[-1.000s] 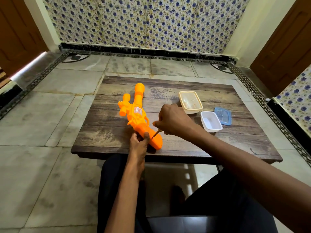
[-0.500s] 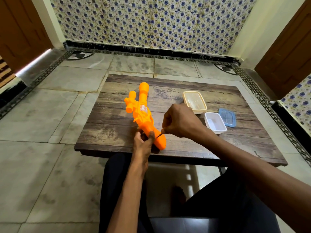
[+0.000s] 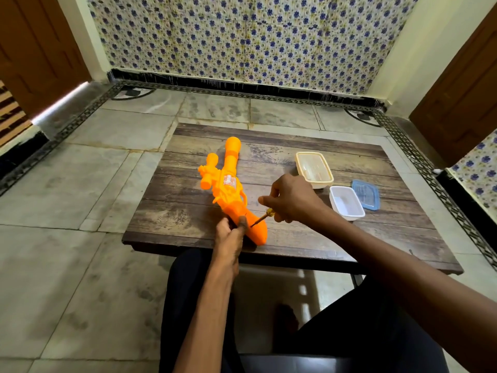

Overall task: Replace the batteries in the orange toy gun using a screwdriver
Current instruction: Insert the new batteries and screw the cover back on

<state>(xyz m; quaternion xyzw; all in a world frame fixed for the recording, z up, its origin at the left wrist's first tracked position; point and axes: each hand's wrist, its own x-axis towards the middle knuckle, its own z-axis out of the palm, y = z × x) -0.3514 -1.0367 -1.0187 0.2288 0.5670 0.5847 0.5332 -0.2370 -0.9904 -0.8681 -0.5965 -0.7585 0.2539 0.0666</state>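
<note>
While left hand (image 3: 229, 234) stays clamped round grip, orange toy gun (image 3: 228, 184) lies flat on table (image 3: 172, 211), butt near front edge. Screwdriver (image 3: 263, 217) tip on butt; I see more shaft than 0.5 s ago. Right hand (image 3: 293, 201) pinches handle. My read: screw backing out, cover still on. White tub (image 3: 347, 203) near for screw.

Right hand (image 3: 291, 200) shifted, exposing screwdriver (image 3: 262, 217) yellow handle.

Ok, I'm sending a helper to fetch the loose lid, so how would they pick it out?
On the wooden table, look right of the orange toy gun. The lid lies flat just right of the open white tub. Unlike that and the cream tub, it is translucent blue.
</note>
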